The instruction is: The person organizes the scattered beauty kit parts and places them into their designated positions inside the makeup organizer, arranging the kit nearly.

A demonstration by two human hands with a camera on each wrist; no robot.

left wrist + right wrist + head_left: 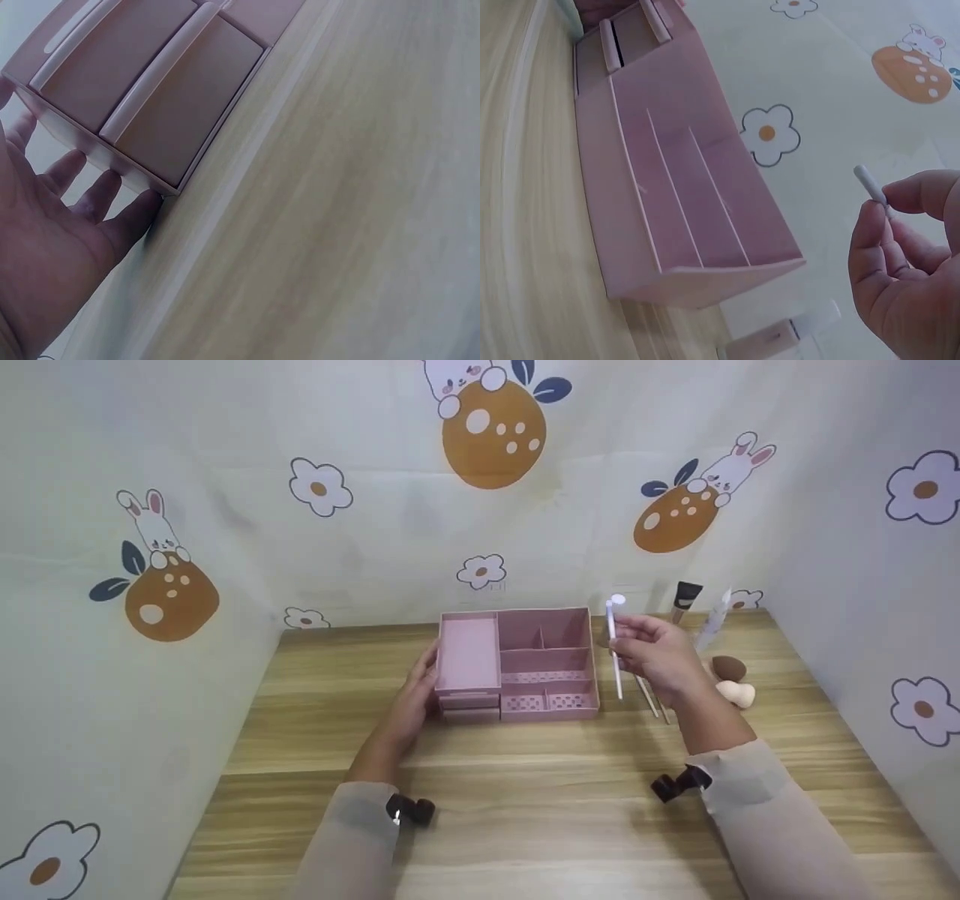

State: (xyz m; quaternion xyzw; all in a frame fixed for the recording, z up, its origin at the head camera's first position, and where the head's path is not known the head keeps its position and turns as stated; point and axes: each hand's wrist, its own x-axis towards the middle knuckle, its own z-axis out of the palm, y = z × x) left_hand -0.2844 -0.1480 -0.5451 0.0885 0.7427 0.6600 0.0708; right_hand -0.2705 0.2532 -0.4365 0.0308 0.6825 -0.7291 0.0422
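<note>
A pink desk organizer with open compartments and small drawers stands in the middle of the table. My left hand rests against its left side; in the left wrist view the fingertips touch the side wall. To the right of the organizer, my right hand pinches a thin white stick between thumb and fingers, raised off the table and nearly upright. In the right wrist view only one end of this stick shows; its exact kind I cannot tell. The organizer's compartments hold nothing visible.
Right of the organizer are thin sticks, a brown makeup sponge, a cream makeup sponge, a black-capped tube and a slim white container. A white-capped bottle stands beside the organizer. Printed cloth encloses the table.
</note>
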